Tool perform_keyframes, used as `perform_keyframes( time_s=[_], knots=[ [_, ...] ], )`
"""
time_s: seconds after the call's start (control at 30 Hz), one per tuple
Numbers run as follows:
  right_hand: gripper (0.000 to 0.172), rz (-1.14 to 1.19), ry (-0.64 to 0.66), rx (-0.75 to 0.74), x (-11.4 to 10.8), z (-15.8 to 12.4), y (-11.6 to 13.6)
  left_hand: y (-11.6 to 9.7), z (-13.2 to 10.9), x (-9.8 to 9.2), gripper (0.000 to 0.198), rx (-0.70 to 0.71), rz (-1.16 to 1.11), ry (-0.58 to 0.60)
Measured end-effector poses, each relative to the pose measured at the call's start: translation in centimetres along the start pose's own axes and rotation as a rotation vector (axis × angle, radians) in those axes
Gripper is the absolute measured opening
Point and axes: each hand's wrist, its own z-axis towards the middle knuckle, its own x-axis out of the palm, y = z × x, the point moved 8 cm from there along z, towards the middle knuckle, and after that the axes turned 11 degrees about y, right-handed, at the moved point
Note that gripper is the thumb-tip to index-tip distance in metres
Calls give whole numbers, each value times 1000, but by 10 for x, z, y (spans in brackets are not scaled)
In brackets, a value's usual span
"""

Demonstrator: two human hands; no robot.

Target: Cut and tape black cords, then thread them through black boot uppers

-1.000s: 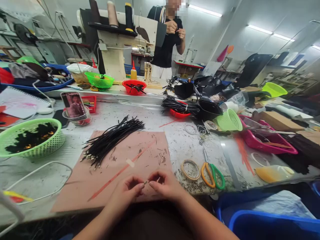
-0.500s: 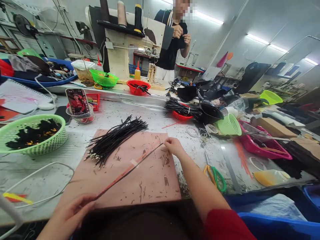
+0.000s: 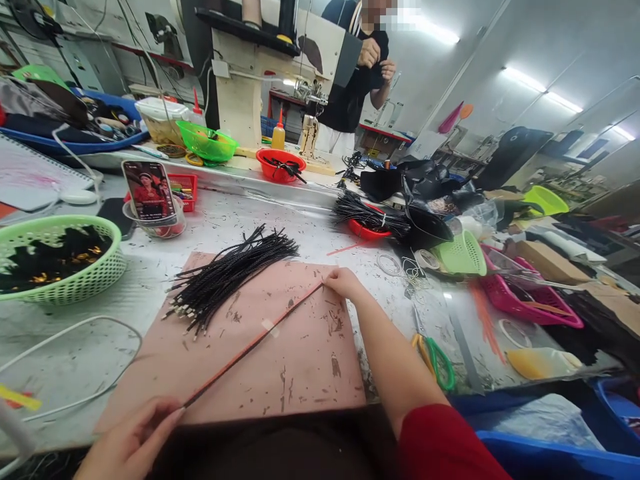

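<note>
A pink cutting mat (image 3: 295, 367) lies on the worktable in front of me. A thin black cord (image 3: 235, 359) is stretched taut across it, over an orange strip taped to the mat. My left hand (image 3: 135, 443) pinches the cord's near end at the mat's front left edge. My right hand (image 3: 343, 283) pinches its far end at the mat's upper right corner. A bundle of black cords with metal tips (image 3: 230, 273) rests on the mat's upper left part.
A green basket (image 3: 75, 283) of dark pieces sits at the left, with a phone (image 3: 149, 193) propped in a cup behind it. Scissors (image 3: 433, 353) lie right of the mat. Pink (image 3: 530, 300) and red (image 3: 280, 163) trays stand beyond. A person stands behind the far bench.
One second ago both hands were together at the mat's front edge, pinching a small tip. They have since spread apart, drawing the cord tight along the orange strip.
</note>
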Motion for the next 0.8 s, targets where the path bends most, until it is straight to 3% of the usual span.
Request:
perform_keyframes(
  time_s=[0.13, 0.43, 0.6, 0.8],
  knots=[
    [21, -42, 16, 38, 0, 0, 1, 6, 5, 2, 54, 15, -34, 77],
    [21, -111, -8, 81, 0, -9, 2, -41, -13, 5, 28, 48, 66, 114],
    [25, -111, -23, 79, -2, -16, 3, -53, -23, 9, 19, 19, 126, 137],
    [18, -72, -53, 114, -4, -22, 2, -61, -29, 11, 12, -4, 235, 114]
  ],
)
